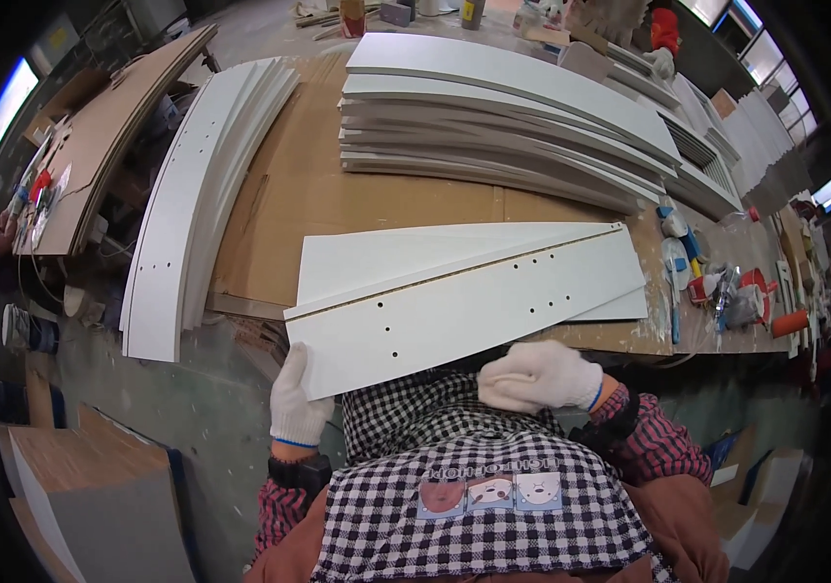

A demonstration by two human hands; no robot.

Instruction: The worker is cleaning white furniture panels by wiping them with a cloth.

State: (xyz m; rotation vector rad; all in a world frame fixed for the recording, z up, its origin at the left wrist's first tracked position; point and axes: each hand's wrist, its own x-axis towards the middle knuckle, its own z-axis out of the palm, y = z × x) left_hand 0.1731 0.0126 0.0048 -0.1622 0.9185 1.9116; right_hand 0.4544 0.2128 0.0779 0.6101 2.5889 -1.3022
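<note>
A long white panel [454, 311] with drilled holes and a dark groove along its far edge lies slanted over another white board [357, 255]. At its near left corner my left hand [301, 400], in a white knit glove, grips the panel, the thumb on top and the fingers hidden beneath. My right hand [552, 374], gloved alike, is just off the panel's near edge, above my checked apron [484, 466]. Its fingers are closed round what looks like a wadded off-white cloth [507, 391].
A tall stack of white panels [503, 117] stands at the back of the cardboard-covered table [270, 214]. More drilled panels [182, 194] are stacked at the left. Brushes [676, 257] and a red-and-white container [751, 296] crowd the right side. Boxes [95, 486] stand low left.
</note>
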